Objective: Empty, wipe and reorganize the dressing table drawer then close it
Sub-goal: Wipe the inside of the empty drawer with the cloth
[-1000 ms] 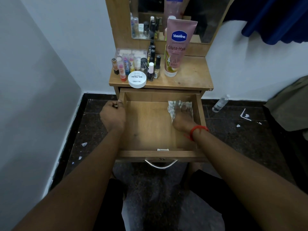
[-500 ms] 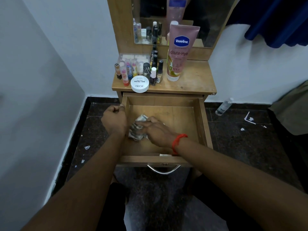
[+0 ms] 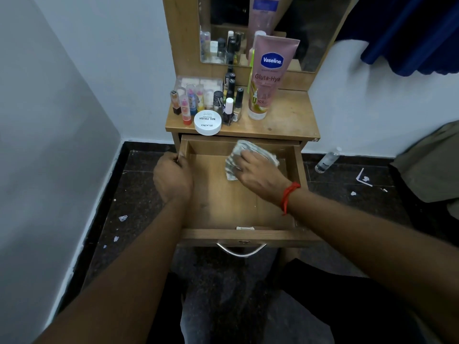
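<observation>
The wooden drawer (image 3: 221, 207) of the dressing table stands pulled out, its inside bare except for a crumpled pale cloth (image 3: 248, 150) at the back middle. My right hand (image 3: 258, 170) presses flat on that cloth against the drawer floor near the back wall. My left hand (image 3: 172, 176) grips the drawer's left side wall near its back corner. On the table top (image 3: 290, 120) stand several small nail polish bottles (image 3: 229, 108), a white round jar (image 3: 207, 122) and a pink lotion tube (image 3: 268, 75).
A white wall closes in on the left. A clear plastic bottle (image 3: 326, 161) lies on the dark floor to the right, with paper scraps nearby. Olive fabric (image 3: 432, 162) sits at far right, blue cloth (image 3: 409, 33) hangs above. The drawer's metal handle (image 3: 241, 252) faces my knees.
My right hand has swept the cloth from the drawer's left front side to the back middle. Before that it was at the back right. The left hand has stayed on the drawer's side.
</observation>
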